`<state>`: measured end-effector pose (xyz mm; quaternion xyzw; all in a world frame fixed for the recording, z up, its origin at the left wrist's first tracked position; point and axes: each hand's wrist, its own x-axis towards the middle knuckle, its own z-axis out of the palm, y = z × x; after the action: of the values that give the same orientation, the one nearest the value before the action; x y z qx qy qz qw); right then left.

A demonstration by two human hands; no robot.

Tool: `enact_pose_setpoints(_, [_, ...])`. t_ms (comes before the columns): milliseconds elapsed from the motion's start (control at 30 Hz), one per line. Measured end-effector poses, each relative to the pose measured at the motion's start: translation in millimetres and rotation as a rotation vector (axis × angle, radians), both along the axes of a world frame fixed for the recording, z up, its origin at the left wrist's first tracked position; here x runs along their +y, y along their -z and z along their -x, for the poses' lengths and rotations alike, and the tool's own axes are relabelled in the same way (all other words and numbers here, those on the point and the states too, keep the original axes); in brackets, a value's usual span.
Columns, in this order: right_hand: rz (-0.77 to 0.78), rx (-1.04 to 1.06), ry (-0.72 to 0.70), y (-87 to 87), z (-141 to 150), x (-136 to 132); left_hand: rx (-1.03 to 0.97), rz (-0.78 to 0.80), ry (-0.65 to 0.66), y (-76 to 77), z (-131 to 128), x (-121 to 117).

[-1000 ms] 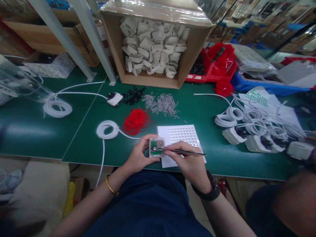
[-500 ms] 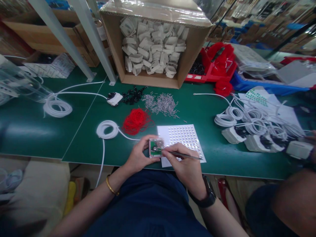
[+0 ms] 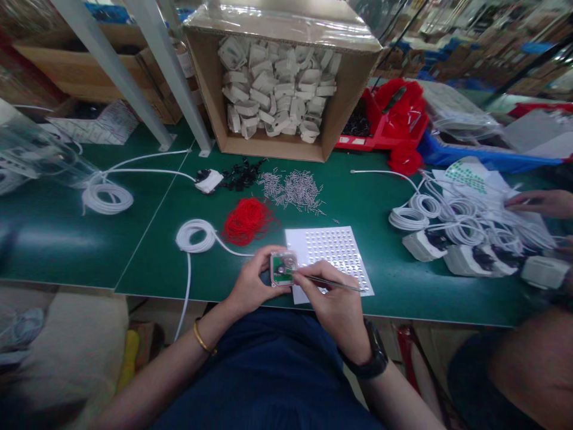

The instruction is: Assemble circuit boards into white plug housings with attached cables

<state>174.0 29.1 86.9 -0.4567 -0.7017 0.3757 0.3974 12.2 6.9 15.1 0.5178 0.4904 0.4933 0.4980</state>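
My left hand [image 3: 253, 282] grips a small square housing with a green circuit board [image 3: 282, 276] inside, close to the table's front edge. Pinched in my right hand [image 3: 333, 298] is a pair of metal tweezers [image 3: 338, 283]; its tip reaches the right side of the board, where my fingers partly cover it. Under my right hand lies a white sheet with rows of small shiny domes [image 3: 338, 248]. A white cable [image 3: 235, 252] runs from a coil [image 3: 196, 236] toward the housing; where it ends is hidden by my left hand.
Red wires [image 3: 247, 221], small metal pins [image 3: 299, 191] and black parts [image 3: 244, 174] lie beyond my hands. Behind them a cardboard box [image 3: 277, 148] holds white housings. At right are coiled cables [image 3: 461, 215] with white units [image 3: 465, 260] and another person's hand [image 3: 544, 203].
At right, another person's hand has come into view over the coiled cables. My right hand has shifted very slightly; both my hands keep their hold on the housing and the tweezers.
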Motion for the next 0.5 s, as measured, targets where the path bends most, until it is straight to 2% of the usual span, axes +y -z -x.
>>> enact_pose_setpoints(333, [0.051, 0.072, 0.003, 2.4, -2.9, -0.3, -0.043, 0.027, 0.012, -5.3, -2.3, 1.3])
enact_pose_setpoints(500, [0.112, 0.117, -0.009, 6.7, -4.8, 7.9, -0.108, 0.045, -0.047, 1.1, -1.1, 2.8])
